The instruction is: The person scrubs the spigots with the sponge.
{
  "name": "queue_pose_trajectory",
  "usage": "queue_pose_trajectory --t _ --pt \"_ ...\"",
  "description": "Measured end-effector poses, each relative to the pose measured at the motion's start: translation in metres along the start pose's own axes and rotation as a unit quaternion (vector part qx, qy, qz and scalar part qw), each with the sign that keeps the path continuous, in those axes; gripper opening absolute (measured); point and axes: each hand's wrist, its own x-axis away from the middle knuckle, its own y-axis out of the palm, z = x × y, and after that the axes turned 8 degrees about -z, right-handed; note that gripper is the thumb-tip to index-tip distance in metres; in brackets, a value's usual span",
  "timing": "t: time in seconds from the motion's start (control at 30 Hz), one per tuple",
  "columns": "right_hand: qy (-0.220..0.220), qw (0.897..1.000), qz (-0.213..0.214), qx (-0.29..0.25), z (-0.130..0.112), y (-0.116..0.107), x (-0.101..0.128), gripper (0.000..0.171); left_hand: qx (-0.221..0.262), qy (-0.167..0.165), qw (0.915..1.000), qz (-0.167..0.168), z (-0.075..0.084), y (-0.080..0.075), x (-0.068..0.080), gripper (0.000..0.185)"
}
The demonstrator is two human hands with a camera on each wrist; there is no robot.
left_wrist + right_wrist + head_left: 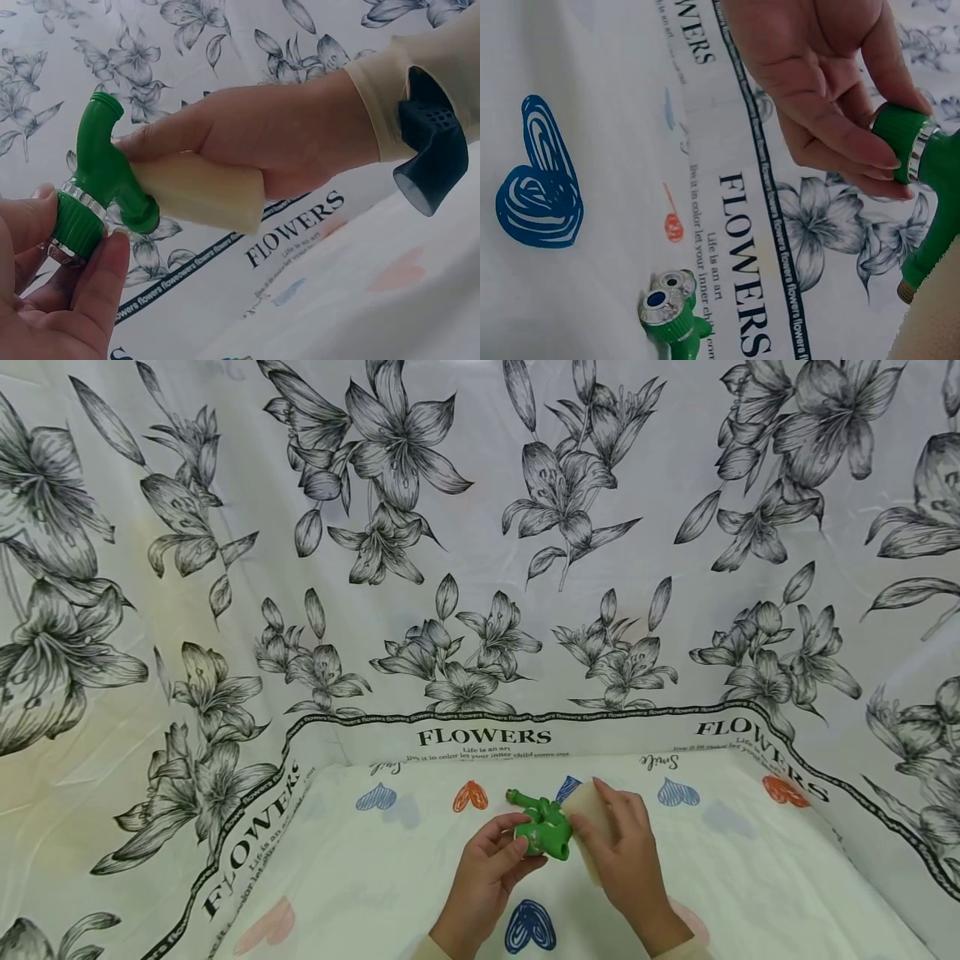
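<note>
I am holding a green plastic tap fitting [542, 832] just above the tabletop [765, 860], between my two hands. It looks like a hard, light, branched piece: a wide knurled collar with a shiny metal ring at one end, a threaded spout at another, and a rounded stub on the side. My left hand [487, 868] is gripping the collar, fingers and thumb curled round its ribbed band; that band seems the surest place to hold, since the smooth body would probably slip when damp. My right hand [622, 852] is pinching a pale yellow sponge [202, 191] and pressing its end against the fitting's side stub. The sponge looks soft and squashy, giving way under my fingers, so I judge it needs only a light squeeze.

A second green fitting [673, 311] with metal-ringed openings is lying on the tabletop. The cloth under everything is white with coloured hearts, one of them a blue heart [530, 927] near my wrists, and a lily-printed sheet [465, 552] is hanging behind it.
</note>
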Motion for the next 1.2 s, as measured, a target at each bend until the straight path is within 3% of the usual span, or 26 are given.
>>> queue_pose_trajectory --t 0.4,0.97,1.07,1.2 --pt "0.006 0.996 -0.03 -0.081 -0.013 0.006 0.01 0.052 -0.003 0.02 0.9998 -0.008 -0.002 -0.003 -0.001 0.029" --pt "0.015 0.978 -0.08 -0.19 -0.025 -0.001 0.013 0.042 0.007 0.024 0.9997 -0.002 -0.006 -0.002 -0.002 0.032" --pt "0.011 0.975 -0.094 -0.201 -0.029 -0.002 0.014 0.041 0.009 0.026 0.9996 0.0 -0.006 -0.002 -0.001 0.031" --pt "0.004 0.978 -0.095 -0.187 -0.031 -0.003 0.014 0.042 0.011 0.032 0.9994 -0.005 -0.007 -0.002 -0.001 0.03"
